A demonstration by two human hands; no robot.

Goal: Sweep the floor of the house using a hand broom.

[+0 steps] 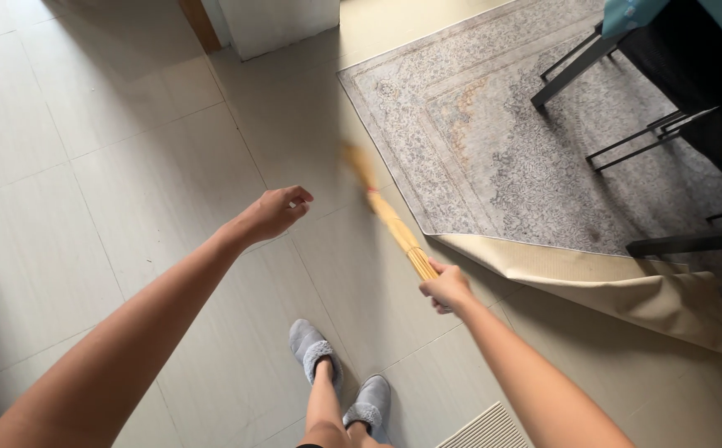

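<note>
The right hand (445, 286) is clamped around the near end of a stick broom (394, 220), whose long axis runs up and left from that fist toward the rug's corner. The patterned rug (510, 141) has its near edge folded back, just right of the broom. The left hand (274, 211) hangs empty, fingers loosely curled, well left of it. Grey slippers (340, 377) stand below on tile.
</note>
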